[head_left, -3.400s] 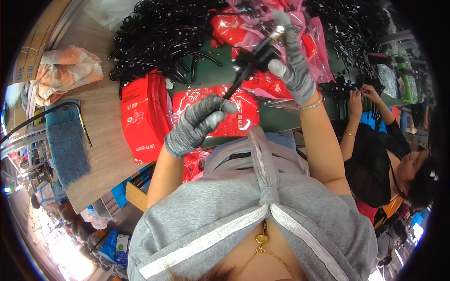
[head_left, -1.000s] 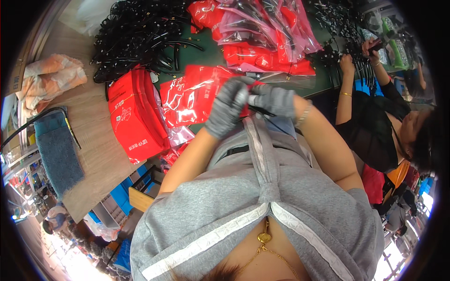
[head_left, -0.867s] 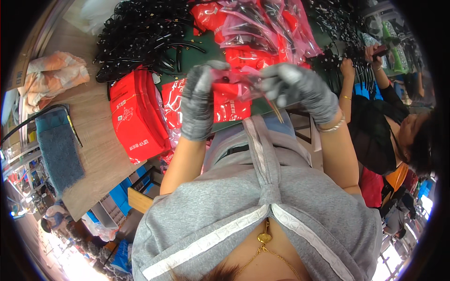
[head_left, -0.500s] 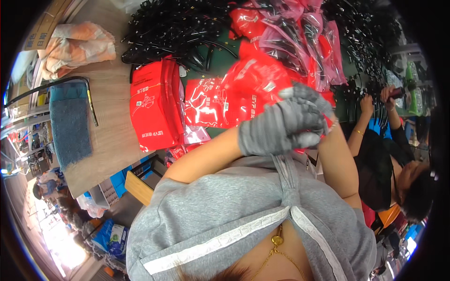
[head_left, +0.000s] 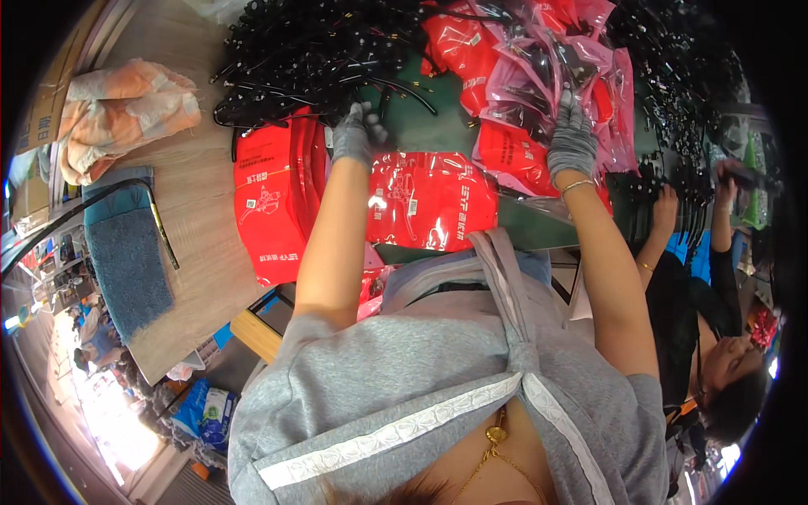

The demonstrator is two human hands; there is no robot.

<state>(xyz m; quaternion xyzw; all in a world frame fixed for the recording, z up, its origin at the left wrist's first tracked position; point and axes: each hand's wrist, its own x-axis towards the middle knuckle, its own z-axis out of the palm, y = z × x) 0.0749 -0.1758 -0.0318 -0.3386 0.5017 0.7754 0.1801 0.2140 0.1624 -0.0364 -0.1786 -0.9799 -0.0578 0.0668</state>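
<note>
My left hand (head_left: 355,136), in a grey glove, reaches to the near edge of a heap of black cable-like parts (head_left: 311,59); its slightly blurred fingers are apart with nothing visible in them. My right hand (head_left: 572,139), gloved alike, lies with fingers stretched out on a pile of filled red and pink plastic bags (head_left: 515,88). Dark parts show through the bags' clear sides. Between my forearms a flat red printed bag (head_left: 431,202) lies on the green table mat (head_left: 421,126). Left of my left forearm is a stack of red bags (head_left: 273,198).
A checked orange-and-white cloth (head_left: 126,105), a blue-grey towel (head_left: 126,261) and a bent black tube (head_left: 158,223) lie on the wooden surface at left. More black parts (head_left: 665,76) are heaped at far right. Beside them a co-worker (head_left: 686,320) works with both hands raised.
My hands, earlier together over a red bag in front of me, have parted. The left moved out to the black heap, the right onto the bag pile. The bag they held is gone from between them.
</note>
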